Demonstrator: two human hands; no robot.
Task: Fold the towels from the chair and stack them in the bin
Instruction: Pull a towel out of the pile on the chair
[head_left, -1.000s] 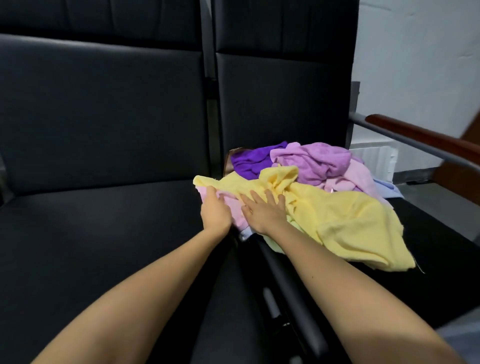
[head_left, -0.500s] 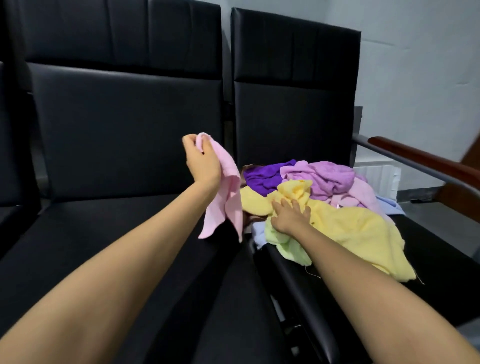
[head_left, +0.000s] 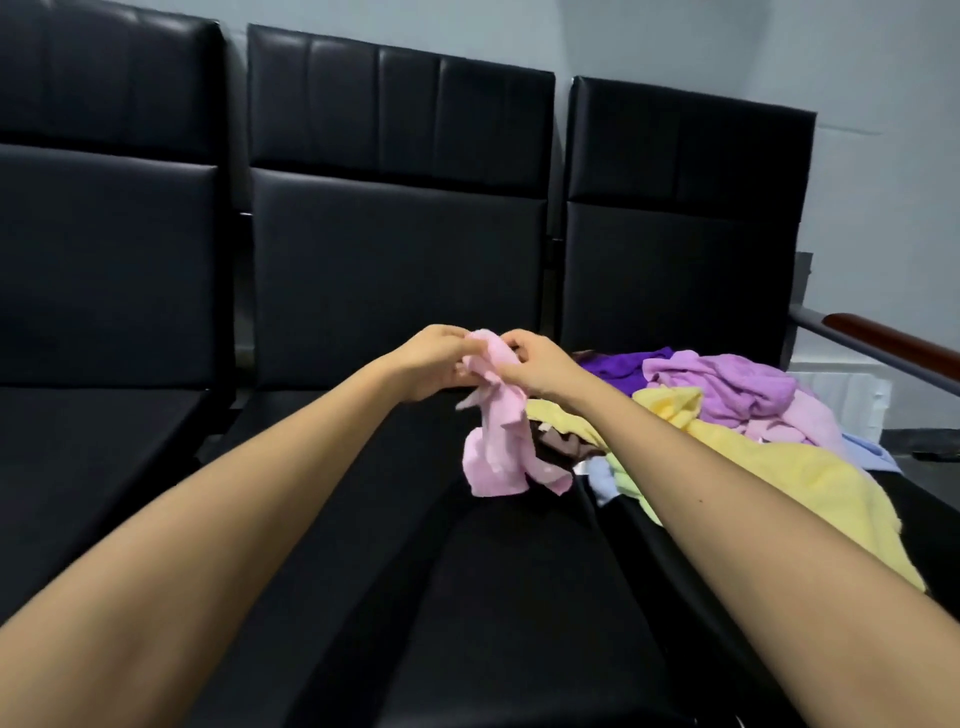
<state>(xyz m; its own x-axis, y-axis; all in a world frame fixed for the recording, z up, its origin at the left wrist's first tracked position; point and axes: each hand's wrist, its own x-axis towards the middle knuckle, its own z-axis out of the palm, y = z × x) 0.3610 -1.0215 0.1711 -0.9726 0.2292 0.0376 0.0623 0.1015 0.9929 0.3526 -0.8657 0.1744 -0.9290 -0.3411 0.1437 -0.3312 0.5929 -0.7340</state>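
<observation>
A small pink towel (head_left: 501, 441) hangs crumpled above the middle black seat (head_left: 467, 571). My left hand (head_left: 431, 361) and my right hand (head_left: 540, 364) both grip its top edge, close together. On the right-hand chair (head_left: 685, 249) lies a heap of loose towels: a large yellow one (head_left: 779, 467), a lilac one (head_left: 737, 379), a dark purple one (head_left: 618, 366), a pale pink one (head_left: 800, 421) and a light blue one (head_left: 600, 475). No bin is in view.
Three black padded seats stand in a row against a grey wall. The left seat (head_left: 93, 441) holds nothing. A wooden armrest on a grey metal bar (head_left: 883, 338) runs along the right side, with a white ribbed object (head_left: 836, 379) behind the heap.
My left hand pulled the pink towel out of the heap and lifted it over the middle seat. My right hand left the yellow towel and took hold of the pink one too.
</observation>
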